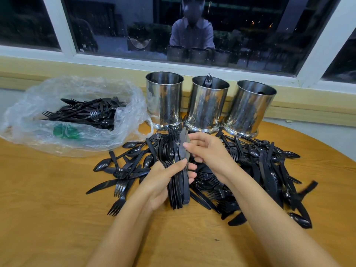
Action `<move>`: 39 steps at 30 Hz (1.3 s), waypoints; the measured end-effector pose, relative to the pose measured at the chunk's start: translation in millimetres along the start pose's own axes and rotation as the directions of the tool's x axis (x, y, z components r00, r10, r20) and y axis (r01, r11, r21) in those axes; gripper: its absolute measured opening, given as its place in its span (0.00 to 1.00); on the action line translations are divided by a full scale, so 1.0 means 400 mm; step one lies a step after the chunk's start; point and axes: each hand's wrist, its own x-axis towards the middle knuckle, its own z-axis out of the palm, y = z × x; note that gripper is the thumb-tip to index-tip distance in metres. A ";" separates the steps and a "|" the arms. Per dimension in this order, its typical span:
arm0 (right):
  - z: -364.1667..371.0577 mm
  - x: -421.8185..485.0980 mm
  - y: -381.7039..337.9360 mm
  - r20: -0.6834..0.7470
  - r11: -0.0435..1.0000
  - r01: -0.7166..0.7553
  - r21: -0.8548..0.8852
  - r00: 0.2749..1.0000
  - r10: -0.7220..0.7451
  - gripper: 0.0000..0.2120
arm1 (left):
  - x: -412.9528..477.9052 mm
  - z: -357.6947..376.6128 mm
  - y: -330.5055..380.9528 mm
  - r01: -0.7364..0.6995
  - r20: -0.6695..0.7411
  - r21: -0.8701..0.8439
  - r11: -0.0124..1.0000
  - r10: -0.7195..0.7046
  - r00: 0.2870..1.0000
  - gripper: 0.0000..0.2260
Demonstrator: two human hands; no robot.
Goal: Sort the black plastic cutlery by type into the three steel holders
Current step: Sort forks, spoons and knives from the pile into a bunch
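Note:
Three steel holders stand in a row at the back: the left holder [164,99], the middle holder [207,105] with a fork [208,80] sticking up, and the right holder [248,108]. A big pile of black plastic cutlery [260,170] lies loose on the wooden table [48,199]. My left hand [163,182] grips a mixed bundle of cutlery [178,189] by the handles. My right hand [208,151] pinches the blade of a knife [183,139] at the top of that bundle.
A clear plastic bag [77,116] with more black cutlery lies open at the back left. Behind the holders runs a yellow sill under a dark window [192,26], whose glass reflects a person and the holders.

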 end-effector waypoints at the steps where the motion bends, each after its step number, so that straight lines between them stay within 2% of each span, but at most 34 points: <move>1: 0.004 -0.001 0.002 -0.019 1.000 -0.003 0.009 1.000 0.003 0.08 | 0.000 0.003 -0.001 -0.006 -0.011 0.008 1.000 0.006 1.000 0.07; 3: 0.011 -0.003 0.009 -0.042 1.000 -0.014 -0.027 0.999 0.013 0.10 | 0.000 0.006 -0.003 -0.017 -0.033 0.016 1.000 0.017 0.999 0.08; 5: 0.017 -0.008 0.007 -0.008 0.996 -0.028 -0.084 1.000 0.028 0.13 | -0.001 0.010 -0.002 -0.034 -0.057 0.005 0.999 0.034 0.998 0.09; 9: 0.021 -0.022 -0.011 0.087 0.983 0.028 -0.183 0.996 -0.012 0.09 | -0.007 0.021 -0.004 -0.031 -0.116 -0.106 0.994 0.019 0.993 0.12; 12: 0.021 -0.035 -0.037 0.033 0.989 0.058 -0.133 0.998 -0.054 0.07 | -0.015 0.041 0.010 -0.013 -0.139 -0.157 0.988 -0.009 0.990 0.11; 14: 0.014 -0.038 -0.052 -0.076 0.988 0.074 -0.134 0.994 -0.084 0.08 | -0.024 0.057 0.029 -0.009 -0.153 -0.177 0.984 -0.018 0.988 0.10; 15: 0.006 -0.040 -0.062 -0.137 0.991 0.084 -0.105 0.986 -0.098 0.08 | -0.030 0.065 0.039 -0.011 -0.153 -0.180 0.984 -0.017 0.988 0.10; 17: -0.014 -0.045 -0.091 -0.226 0.988 0.136 0.076 0.967 -0.116 0.07 | -0.047 0.082 0.056 -0.029 -0.151 -0.185 0.982 0.000 0.989 0.11; 19: -0.038 -0.052 -0.127 -0.216 0.933 0.177 0.312 0.970 -0.112 0.04 | -0.065 0.091 0.069 -0.059 -0.168 -0.207 0.977 0.024 0.986 0.10; 21: -0.051 -0.060 -0.163 -0.187 0.902 0.176 0.394 0.976 -0.109 0.04 | -0.077 0.091 0.081 -0.079 -0.186 -0.220 0.972 0.037 0.982 0.10; 22: -0.055 -0.060 -0.178 -0.183 0.927 0.156 0.341 0.978 -0.097 0.06 | -0.081 0.089 0.087 -0.082 -0.194 -0.213 0.974 0.040 0.980 0.10; 25: -0.069 -0.036 -0.211 -0.192 0.999 0.035 -0.020 0.981 -0.038 0.16 | -0.082 0.076 0.101 -0.076 -0.222 -0.203 0.976 0.030 0.975 0.10; 27: -0.077 -0.004 -0.222 -0.165 0.992 0.037 -0.123 0.985 -0.058 0.15 | -0.072 0.064 0.113 -0.077 -0.237 -0.204 0.976 0.027 0.971 0.10; 31: -0.071 0.119 -0.255 -0.048 0.982 0.097 -0.164 0.993 -0.106 0.09 | -0.013 0.028 0.159 -0.068 -0.241 -0.181 0.981 0.023 0.970 0.09; 33: -0.063 0.206 -0.299 -0.130 0.979 0.167 -0.119 0.975 -0.182 0.07 | 0.028 0.008 0.188 -0.058 -0.224 -0.183 0.982 0.015 0.974 0.07; 36: -0.050 0.361 -0.371 -0.298 0.948 0.308 -0.077 0.901 -0.317 0.06 | 0.089 -0.018 0.229 -0.066 -0.218 -0.122 0.990 0.038 0.975 0.06; 39: -0.015 0.493 -0.380 -0.271 0.931 0.323 -0.173 0.893 -0.360 0.08 | 0.137 -0.041 0.259 -0.080 -0.231 -0.030 0.996 0.071 0.970 0.10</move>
